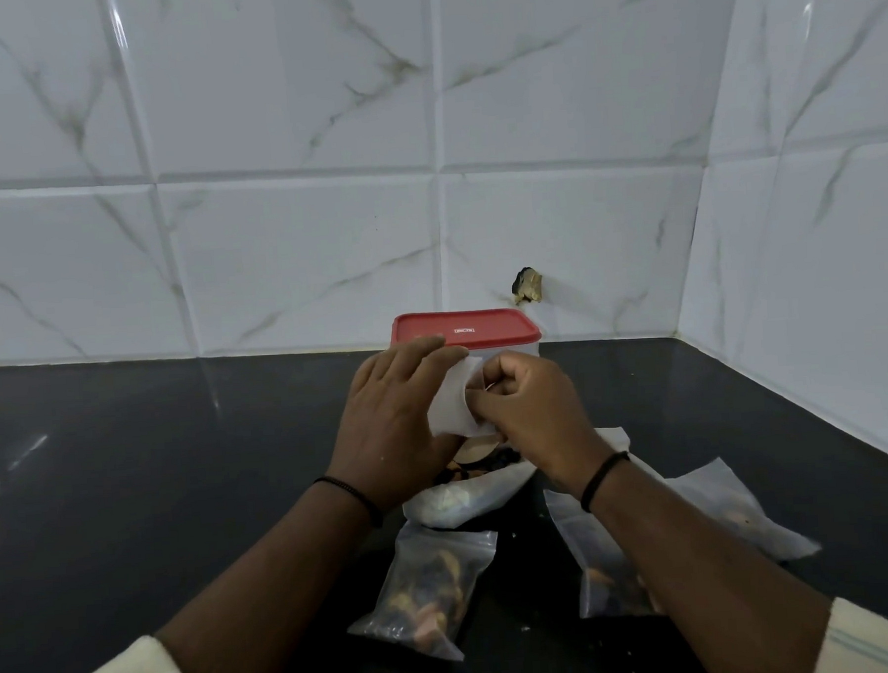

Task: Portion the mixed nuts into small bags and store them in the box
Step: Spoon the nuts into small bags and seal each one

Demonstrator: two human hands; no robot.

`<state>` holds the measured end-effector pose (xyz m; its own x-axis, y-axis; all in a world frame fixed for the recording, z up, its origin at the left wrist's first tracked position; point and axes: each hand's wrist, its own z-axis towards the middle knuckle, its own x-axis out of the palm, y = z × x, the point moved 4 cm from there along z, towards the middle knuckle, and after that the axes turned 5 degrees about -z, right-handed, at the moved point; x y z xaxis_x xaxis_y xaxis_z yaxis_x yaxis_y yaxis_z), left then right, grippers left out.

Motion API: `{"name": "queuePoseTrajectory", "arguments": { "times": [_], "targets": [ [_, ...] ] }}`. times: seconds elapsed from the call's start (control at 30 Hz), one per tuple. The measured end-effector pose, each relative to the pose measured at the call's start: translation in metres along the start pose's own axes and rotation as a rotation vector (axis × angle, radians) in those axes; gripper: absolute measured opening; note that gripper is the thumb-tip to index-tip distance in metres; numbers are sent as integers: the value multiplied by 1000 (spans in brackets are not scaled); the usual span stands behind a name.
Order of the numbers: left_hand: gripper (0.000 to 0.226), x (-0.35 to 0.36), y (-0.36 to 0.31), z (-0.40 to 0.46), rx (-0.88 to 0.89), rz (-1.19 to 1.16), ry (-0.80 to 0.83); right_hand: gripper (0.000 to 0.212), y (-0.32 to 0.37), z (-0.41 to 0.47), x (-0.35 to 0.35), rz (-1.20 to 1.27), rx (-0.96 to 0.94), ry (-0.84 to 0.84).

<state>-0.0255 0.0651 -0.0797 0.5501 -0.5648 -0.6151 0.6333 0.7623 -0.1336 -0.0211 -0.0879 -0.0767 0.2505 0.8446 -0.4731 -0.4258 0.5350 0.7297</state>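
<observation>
Both hands hold one small clear bag [453, 400] above the counter. My left hand [392, 421] grips its left side and my right hand [530, 409] pinches its right edge with fingers curled. Under the hands lies a large open bag of mixed nuts [471, 494]. Behind them stands the clear box with a red lid [462, 327], lid on. A filled small bag [429, 586] lies near me at the centre. Two more filled small bags [603, 569] [739, 513] lie to the right, partly hidden by my right forearm.
Everything rests on a black counter [130, 481] that meets white marble-pattern wall tiles [298, 241] at the back and right. A chipped hole in the tile [528, 285] shows just behind the box. Small crumbs dot the counter near the bags.
</observation>
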Motion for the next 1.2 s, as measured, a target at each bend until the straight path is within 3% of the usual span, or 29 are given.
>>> {"name": "queuePoseTrajectory", "arguments": {
  "times": [0.13, 0.33, 0.47, 0.6, 0.7, 0.83, 0.93, 1.2],
  "targets": [
    [54, -2, 3, 0, 0, -52, -19, 9, 0, 0, 2, -5, -52, 11],
    [67, 9, 3, -3, -86, -165, 66, 12, -2, -1, 6, 85, -21, 11],
    [56, 7, 13, -3, -133, -172, 39, 17, -4, 2, -1, 87, -3, 6],
    [48, 3, 28, -4, -268, -165, 1, 23, -29, 11, -25, -470, 79, -98],
    [44, 3, 36, -8, -384, -202, 66, 24, -46, 13, -32, -703, 160, 42],
    [39, 9, 36, -11, -485, -251, 233, 19, -48, 11, -26, -620, 146, 212],
    [36, 12, 37, -12, -538, -234, 292, 6, -43, 11, -28, -574, 67, 129],
    [34, 16, 46, -16, -702, -243, 432, 13, -31, 14, -35, -252, 20, -32]
  ]
}}
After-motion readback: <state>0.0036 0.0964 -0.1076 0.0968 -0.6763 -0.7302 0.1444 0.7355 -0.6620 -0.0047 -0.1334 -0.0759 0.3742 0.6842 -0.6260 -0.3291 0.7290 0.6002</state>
